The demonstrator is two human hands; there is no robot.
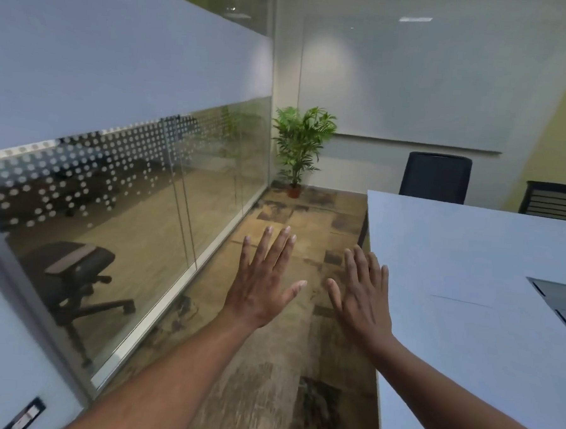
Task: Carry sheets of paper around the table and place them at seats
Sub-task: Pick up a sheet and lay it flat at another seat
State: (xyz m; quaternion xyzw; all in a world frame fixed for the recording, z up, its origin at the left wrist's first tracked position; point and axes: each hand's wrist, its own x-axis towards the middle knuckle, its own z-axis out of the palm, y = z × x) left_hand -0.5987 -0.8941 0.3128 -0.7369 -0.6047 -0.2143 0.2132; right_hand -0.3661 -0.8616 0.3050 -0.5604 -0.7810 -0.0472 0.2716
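Note:
My left hand (265, 279) is stretched out flat over the carpeted aisle, fingers spread, palm down, holding nothing. My right hand (361, 294) is also flat with straight fingers, at the left edge of the white table (453, 256), empty too. A white sheet of paper (473, 317) seems to lie on the table to the right of my right hand; only its thin far edge shows against the tabletop. Two dark chairs stand at the table's far side, one (436, 176) at the middle and one (554, 200) at the right.
A glass wall (144, 207) with frosted dots runs along the left, with a black office chair (82, 269) behind it. A potted plant (300, 146) stands in the far corner. A grey cable hatch (562, 301) is set in the table. The carpeted aisle (283, 362) runs between glass and table.

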